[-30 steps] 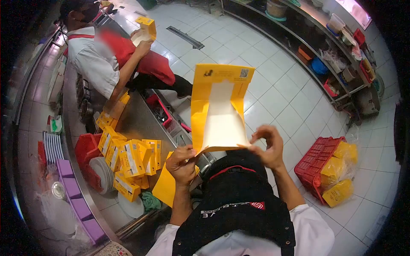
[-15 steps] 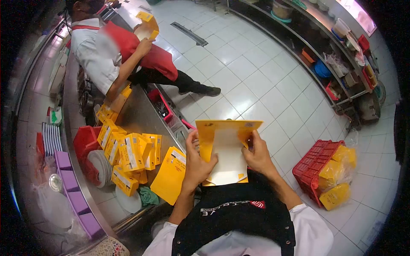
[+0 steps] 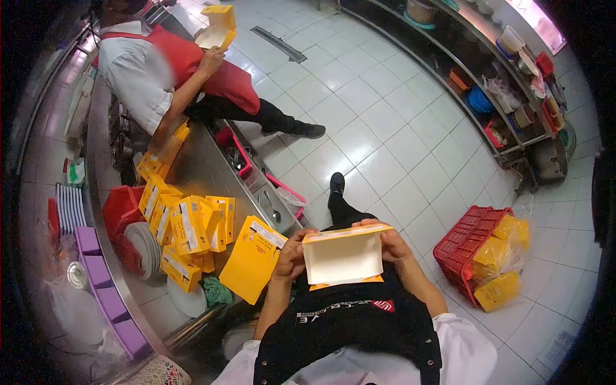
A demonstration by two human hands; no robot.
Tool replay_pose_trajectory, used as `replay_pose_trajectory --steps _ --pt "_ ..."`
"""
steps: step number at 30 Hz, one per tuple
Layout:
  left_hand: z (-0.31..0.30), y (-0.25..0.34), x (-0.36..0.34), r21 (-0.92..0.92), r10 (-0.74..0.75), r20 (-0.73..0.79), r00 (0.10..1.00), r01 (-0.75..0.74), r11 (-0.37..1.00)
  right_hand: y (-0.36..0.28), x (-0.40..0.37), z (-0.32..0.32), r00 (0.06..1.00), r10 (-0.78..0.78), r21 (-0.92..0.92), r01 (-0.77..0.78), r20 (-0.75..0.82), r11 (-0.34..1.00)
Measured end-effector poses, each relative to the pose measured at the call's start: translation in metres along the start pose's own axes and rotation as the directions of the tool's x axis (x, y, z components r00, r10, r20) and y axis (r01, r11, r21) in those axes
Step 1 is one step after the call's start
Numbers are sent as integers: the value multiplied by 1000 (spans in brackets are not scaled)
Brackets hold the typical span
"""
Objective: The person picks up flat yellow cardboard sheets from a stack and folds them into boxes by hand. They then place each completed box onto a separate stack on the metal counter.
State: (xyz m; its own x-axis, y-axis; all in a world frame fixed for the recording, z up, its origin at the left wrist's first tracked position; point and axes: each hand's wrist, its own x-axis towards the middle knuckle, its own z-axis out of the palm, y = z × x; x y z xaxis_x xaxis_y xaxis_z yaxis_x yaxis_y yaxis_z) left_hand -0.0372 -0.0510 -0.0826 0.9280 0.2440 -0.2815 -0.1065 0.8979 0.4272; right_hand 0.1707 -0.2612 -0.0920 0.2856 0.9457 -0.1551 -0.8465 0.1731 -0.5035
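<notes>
A yellow carton with a white inside [image 3: 344, 258], partly folded into a box, is held in front of my apron. My left hand [image 3: 292, 255] grips its left side, fingers curled round the edge. On the opposite side my right hand [image 3: 393, 246] has its fingers closed on the carton's right end and top edge. Flat yellow cartons [image 3: 252, 262] lie on the counter edge beside my left forearm. Further left, folded yellow boxes [image 3: 189, 224] are heaped on the steel counter [image 3: 208, 168].
A co-worker in a red apron [image 3: 221, 80] stands at the far left, holding an open yellow box [image 3: 216, 29]. White plates [image 3: 142, 247] and a green cloth [image 3: 217, 290] lie by the heap. A red crate [image 3: 463, 247] with bagged yellow cartons is on the floor at right, below shelves [image 3: 443, 70].
The carton in my hands has gone from an opened-out sheet to a shallow box shape with raised sides. My hands have shifted up its sides. A leg and shoe now show beyond it.
</notes>
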Motion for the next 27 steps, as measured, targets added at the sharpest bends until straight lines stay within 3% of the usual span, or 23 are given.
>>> replay_pose_trajectory --steps 3,4,6,8,12,15,16,19,23,24,27 --pt "-38 -36 10 -67 145 -3 989 -144 987 25 3 -27 992 -20 -65 12 -124 998" --pt "-41 -46 16 4 223 -52 973 -223 975 25 6 -12 982 -33 8 35 -185 999" --pt "-58 -41 24 -7 209 42 977 -209 978 32 10 -22 983 -46 -64 35 -180 997" --pt "-55 -45 24 99 261 -46 964 -255 962 36 12 -25 969 -127 -187 88 -213 979" --pt "-47 -40 30 198 337 -91 937 -314 928 25 21 -31 943 -66 -465 -100 -327 880" --pt "-47 -32 25 257 342 -103 934 -307 917 1 39 27 894 -344 -653 80 -288 753" --pt "-45 -23 27 376 322 -93 942 -266 888 -3 41 31 884 -341 -691 28 -321 722" --pt "9 1 33 793 461 -61 885 -238 561 -12 57 46 856 -370 -761 -42 -361 647" --pt "81 7 46 967 711 11 703 -188 171 -1 69 60 834 -447 -801 11 -322 598" --pt "83 0 49 962 729 -70 681 -147 231 -2 69 56 844 -425 -809 -18 -327 588" --pt "81 10 49 943 766 277 580 -12 -333 0 72 43 845 -409 -790 -26 -345 613"
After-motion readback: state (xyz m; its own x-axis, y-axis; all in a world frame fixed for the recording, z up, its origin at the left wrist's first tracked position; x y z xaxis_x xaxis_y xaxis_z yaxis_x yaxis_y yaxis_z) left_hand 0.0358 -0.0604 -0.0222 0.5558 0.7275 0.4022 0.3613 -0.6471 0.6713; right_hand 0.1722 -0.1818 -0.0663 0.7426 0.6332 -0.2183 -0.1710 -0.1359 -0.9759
